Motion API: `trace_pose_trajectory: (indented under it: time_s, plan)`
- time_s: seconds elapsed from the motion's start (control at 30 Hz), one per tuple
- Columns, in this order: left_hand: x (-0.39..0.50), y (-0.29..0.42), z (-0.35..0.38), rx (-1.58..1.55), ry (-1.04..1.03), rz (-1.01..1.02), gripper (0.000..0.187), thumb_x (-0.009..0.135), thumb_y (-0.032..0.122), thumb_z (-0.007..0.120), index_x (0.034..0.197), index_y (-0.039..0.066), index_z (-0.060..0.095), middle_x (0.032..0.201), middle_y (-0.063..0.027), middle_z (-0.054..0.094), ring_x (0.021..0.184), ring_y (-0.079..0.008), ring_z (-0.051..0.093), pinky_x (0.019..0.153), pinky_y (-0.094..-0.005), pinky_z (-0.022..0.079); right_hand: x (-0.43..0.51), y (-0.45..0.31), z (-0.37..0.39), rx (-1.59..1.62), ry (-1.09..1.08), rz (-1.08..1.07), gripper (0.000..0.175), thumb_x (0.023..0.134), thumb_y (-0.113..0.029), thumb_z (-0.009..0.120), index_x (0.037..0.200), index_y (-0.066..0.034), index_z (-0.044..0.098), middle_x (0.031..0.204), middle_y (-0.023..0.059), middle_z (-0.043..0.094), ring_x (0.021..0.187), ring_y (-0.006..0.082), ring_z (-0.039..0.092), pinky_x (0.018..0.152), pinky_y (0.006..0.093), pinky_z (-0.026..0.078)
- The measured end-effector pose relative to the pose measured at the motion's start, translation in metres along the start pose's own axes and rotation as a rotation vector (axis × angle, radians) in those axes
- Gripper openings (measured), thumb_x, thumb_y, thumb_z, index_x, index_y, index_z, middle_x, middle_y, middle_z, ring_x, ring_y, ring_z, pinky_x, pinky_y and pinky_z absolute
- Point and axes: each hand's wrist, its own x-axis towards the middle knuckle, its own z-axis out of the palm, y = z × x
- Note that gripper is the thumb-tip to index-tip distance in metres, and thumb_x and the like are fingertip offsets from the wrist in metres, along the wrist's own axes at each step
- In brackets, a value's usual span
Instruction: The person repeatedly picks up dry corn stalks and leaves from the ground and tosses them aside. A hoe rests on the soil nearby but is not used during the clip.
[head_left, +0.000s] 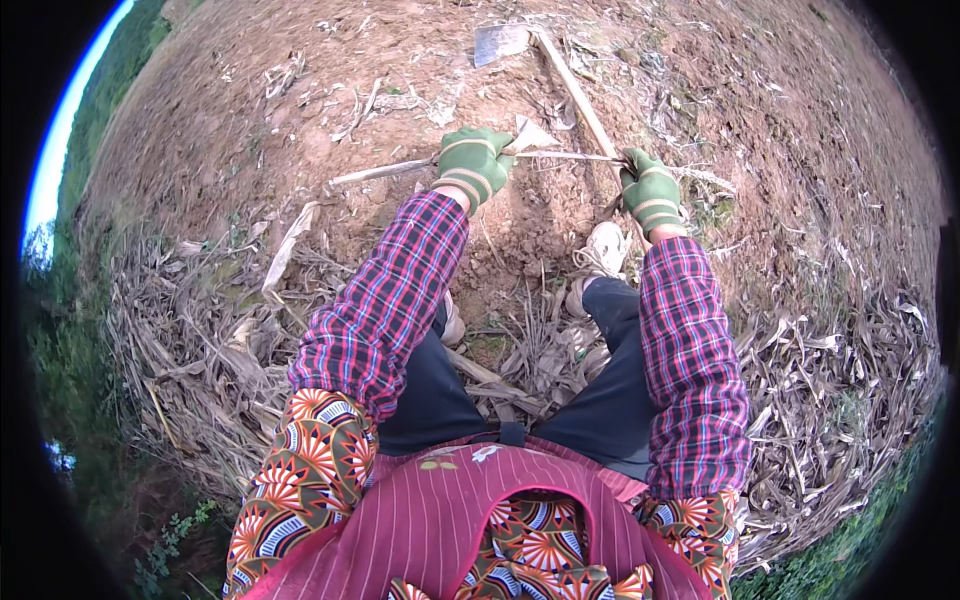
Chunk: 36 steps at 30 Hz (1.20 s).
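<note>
A dry plant stalk (384, 172), apparently a corn stalk, runs crosswise over the bare soil. My left hand (472, 163), in a green glove with tan bands, is closed around it, and a pale dry leaf (532, 135) stands out beside the fingers. The stalk's thinner part stretches across to my right hand (650, 187), gloved alike and closed on it. Behind it lies a hoe, its metal blade (501, 45) at the top and its wooden handle (577, 94) slanting down towards my right hand. Whether that hand also touches the handle cannot be told.
Reddish soil (405, 52) slopes ahead, with scattered dry leaves. Heaps of dry stalks and leaves lie left (202, 360) and right (817, 405) of my legs. My shoe (606, 249) stands close below the right hand. Green plants (165, 540) grow at the lower left edge.
</note>
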Motion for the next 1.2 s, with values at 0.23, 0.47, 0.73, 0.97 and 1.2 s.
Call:
trace_pose_trajectory:
  time_s: [0.23, 0.47, 0.73, 0.97, 1.2]
  plan:
    - [-0.005, 0.0, -0.003, -0.001, 0.343, 0.061, 0.045, 0.07, 0.03, 0.067, 0.112, 0.018, 0.056, 0.103, -0.009, 0.056, 0.099, -0.027, 0.052, 0.091, -0.0403, 0.036, 0.007, 0.0, -0.005, -0.234, -0.2, 0.098, 0.021, 0.078, -0.031, 0.057, 0.096, -0.019, 0.06, 0.089, 0.0159, 0.06, 0.083, 0.0338, 0.059, 0.072, 0.0423, 0.047]
    - [-0.003, 0.012, -0.001, 0.118, -0.624, 0.042, 0.058, 0.064, 0.05, 0.065, 0.11, 0.015, 0.058, 0.109, -0.0125, 0.057, 0.102, -0.0301, 0.053, 0.088, -0.04, 0.04, 0.01, 0.033, -0.014, 0.034, -0.141, 0.459, 0.028, 0.079, -0.029, 0.055, 0.098, -0.0096, 0.062, 0.091, 0.018, 0.062, 0.087, 0.0335, 0.059, 0.076, 0.0391, 0.045]
    - [0.004, 0.019, 0.017, -0.9, -0.191, -0.068, 0.059, 0.073, 0.037, 0.068, 0.119, 0.006, 0.048, 0.109, -0.0135, 0.057, 0.098, -0.0215, 0.055, 0.081, -0.0291, 0.044, -0.005, -0.027, -0.007, 0.02, -0.183, -0.089, 0.017, 0.076, -0.024, 0.06, 0.09, -0.0131, 0.061, 0.081, 0.0145, 0.061, 0.079, 0.0337, 0.059, 0.07, 0.0406, 0.047]
    - [0.025, -0.008, 0.031, -1.545, 0.105, -0.467, 0.018, 0.085, 0.016, 0.056, 0.101, 0.009, 0.06, 0.089, -0.0044, 0.06, 0.074, -0.0096, 0.056, 0.056, -0.0247, 0.048, 0.008, -0.002, -0.02, 0.285, -0.067, 0.151, 0.037, 0.076, -0.029, 0.062, 0.102, -0.0027, 0.056, 0.084, 0.0163, 0.063, 0.083, 0.0318, 0.06, 0.07, 0.0386, 0.046]
    - [0.029, -0.034, 0.042, -1.369, 0.125, -0.387, 0.027, 0.086, 0.02, 0.053, 0.11, 0.007, 0.057, 0.096, -0.0037, 0.06, 0.079, -0.0116, 0.056, 0.064, -0.0252, 0.048, -0.014, 0.09, -0.048, -0.242, -0.041, 0.759, 0.045, 0.075, -0.029, 0.061, 0.113, -0.0061, 0.054, 0.108, 0.0105, 0.059, 0.095, 0.0213, 0.058, 0.082, 0.0348, 0.045]
